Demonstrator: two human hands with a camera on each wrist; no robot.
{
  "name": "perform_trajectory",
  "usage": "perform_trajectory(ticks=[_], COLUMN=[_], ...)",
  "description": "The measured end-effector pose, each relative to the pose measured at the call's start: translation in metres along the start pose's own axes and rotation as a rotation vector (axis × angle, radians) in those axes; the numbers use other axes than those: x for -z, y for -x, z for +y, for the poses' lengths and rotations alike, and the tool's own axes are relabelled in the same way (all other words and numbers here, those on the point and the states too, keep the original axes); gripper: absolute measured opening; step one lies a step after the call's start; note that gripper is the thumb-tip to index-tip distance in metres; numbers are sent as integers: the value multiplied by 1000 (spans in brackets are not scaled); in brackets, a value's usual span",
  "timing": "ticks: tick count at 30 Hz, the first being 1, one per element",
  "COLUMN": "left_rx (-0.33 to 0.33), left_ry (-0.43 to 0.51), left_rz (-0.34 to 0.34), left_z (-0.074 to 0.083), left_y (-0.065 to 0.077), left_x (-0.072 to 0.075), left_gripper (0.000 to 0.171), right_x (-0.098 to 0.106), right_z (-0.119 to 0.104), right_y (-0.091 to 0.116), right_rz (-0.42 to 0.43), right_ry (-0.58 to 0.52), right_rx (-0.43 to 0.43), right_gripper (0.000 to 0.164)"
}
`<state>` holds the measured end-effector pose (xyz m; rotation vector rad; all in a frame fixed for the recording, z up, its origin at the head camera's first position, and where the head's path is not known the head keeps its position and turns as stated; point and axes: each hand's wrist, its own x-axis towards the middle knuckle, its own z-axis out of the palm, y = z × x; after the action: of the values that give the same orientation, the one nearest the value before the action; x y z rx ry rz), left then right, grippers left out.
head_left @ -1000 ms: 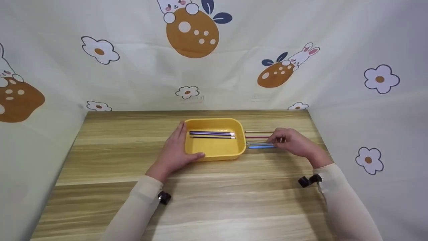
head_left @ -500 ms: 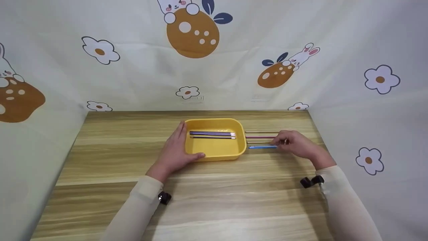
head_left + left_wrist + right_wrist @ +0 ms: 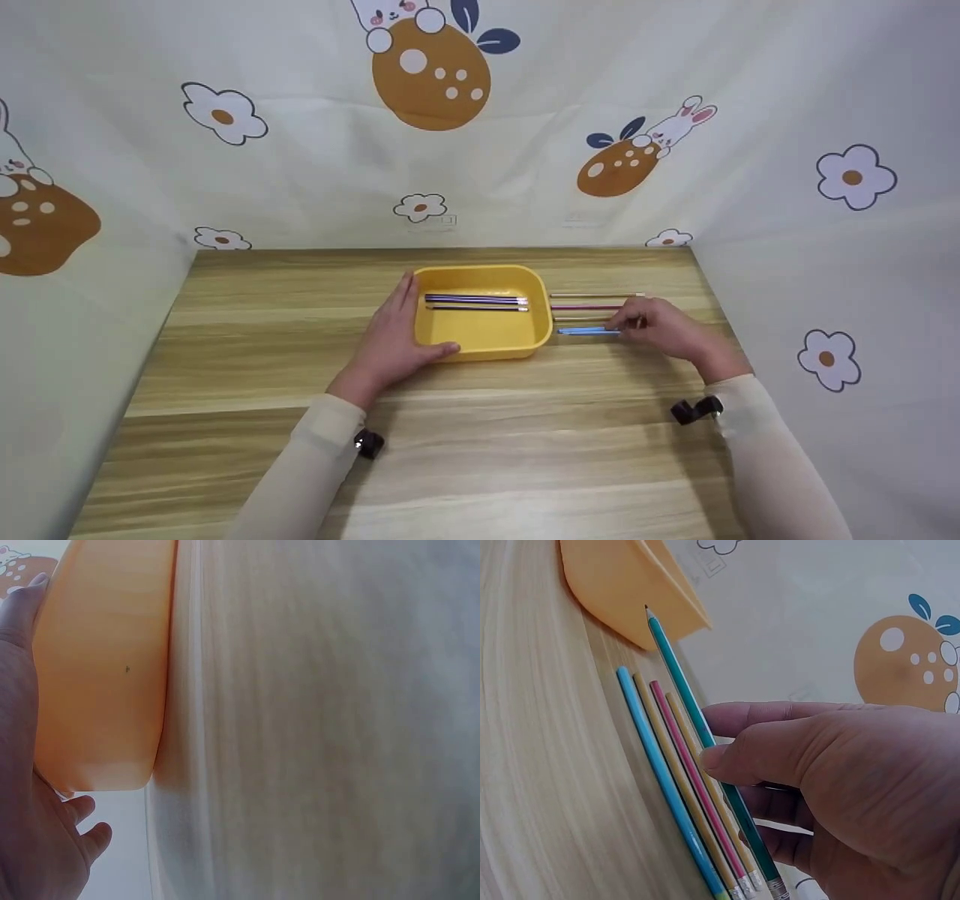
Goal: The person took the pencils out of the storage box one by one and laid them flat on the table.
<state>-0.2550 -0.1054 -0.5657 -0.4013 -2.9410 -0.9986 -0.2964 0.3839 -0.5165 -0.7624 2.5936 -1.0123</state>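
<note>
In the head view, my left hand holds the left end of a yellow bin, its thumb over the front rim and its fingers along the end wall. Inside the bin, purple pencils and a dark pencil lie side by side. My right hand pinches a teal pencil between thumb and fingers, its sharpened tip toward the bin. Beneath and beside it, a blue pencil, a pink pencil and tan pencils lie in a row on the table.
The wood-grained table spreads in front of the bin. A pale printed curtain encloses the back and both sides. The bin's right wall stands close to the ends of the loose pencils.
My right hand has shifted slightly to the right and nearer, and the pinched pencil has come in line over the blue one. The left hand and bin have stayed put.
</note>
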Motion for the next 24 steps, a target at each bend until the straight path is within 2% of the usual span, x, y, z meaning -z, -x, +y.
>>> perform_trajectory(ticks=[5,17,24], left_rx=[6,-2,-2], left_ry=[10,-4,-7], left_rz=[-2,5,11], left_z=[-1,0,0], left_y=[0,0,0], left_x=[-1,1,1], left_gripper=[140,140,140], right_x=[-4,-11,-15], right_z=[4,16,19], right_y=[1,2,0], right_rz=[7,-10,-7], right_ry=[2,-32,-16], right_rx=[17,8,-6], right_gripper=[24,25,23])
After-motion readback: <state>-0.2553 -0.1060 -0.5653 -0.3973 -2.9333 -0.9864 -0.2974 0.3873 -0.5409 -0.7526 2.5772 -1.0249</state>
